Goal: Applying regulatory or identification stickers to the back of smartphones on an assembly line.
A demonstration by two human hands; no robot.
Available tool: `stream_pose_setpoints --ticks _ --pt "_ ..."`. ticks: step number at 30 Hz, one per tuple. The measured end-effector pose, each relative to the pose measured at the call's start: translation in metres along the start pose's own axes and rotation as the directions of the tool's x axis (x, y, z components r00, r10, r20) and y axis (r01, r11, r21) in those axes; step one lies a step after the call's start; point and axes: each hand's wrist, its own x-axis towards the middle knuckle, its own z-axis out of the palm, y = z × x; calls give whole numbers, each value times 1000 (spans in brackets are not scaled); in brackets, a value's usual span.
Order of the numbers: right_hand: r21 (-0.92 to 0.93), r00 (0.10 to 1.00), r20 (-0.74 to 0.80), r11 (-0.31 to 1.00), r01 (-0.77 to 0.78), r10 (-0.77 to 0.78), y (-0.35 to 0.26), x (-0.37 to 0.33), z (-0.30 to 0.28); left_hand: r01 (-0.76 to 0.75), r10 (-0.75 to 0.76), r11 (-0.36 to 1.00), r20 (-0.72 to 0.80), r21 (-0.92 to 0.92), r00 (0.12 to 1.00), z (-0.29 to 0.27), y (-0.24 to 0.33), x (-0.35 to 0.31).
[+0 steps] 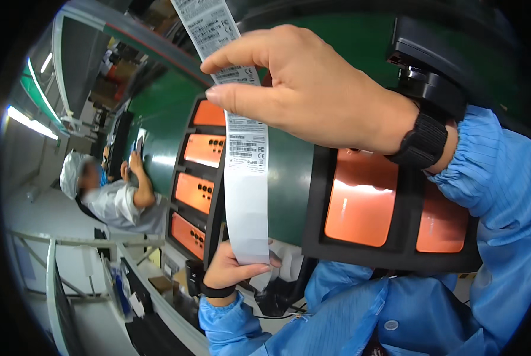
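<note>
A long white strip of printed labels (246,145) hangs upright in front of me, its lower part blank. My left hand (234,268) pinches the bottom end between thumb and fingers. Higher up, my right hand (304,86) reaches across the strip from the right, with thumb and index finger stretched out and a gap between them where printed labels show. The thumb lies over the strip; its other fingers are mostly hidden. The strip runs on past the top of the view.
A black tray (316,252) at the right holds orange phones (360,204); another black tray (217,204) at the left holds several more with camera holes. Both are by the green table (289,202). A co-worker (120,196) in white works at the far left.
</note>
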Motion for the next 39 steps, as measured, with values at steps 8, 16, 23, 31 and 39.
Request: stream_pose_setpoints --ticks 8,16,23,31,39 --pt "-156 708 701 987 35 86 -6 -69 29 339 -220 917 -440 212 871 -58 -236 -14" --pt "-8 832 550 997 -83 74 -5 -72 57 465 370 92 -464 880 805 -101 -449 39" --pt "-1 928 328 983 -186 176 22 -64 30 422 -53 282 -425 862 903 -56 -187 44" --pt "77 852 428 927 -368 303 2 -54 24 -199 333 918 -392 345 858 -16 -19 -5" --pt "130 918 359 965 -229 169 -3 -53 23 -44 58 994 -152 96 987 -3 2 26"
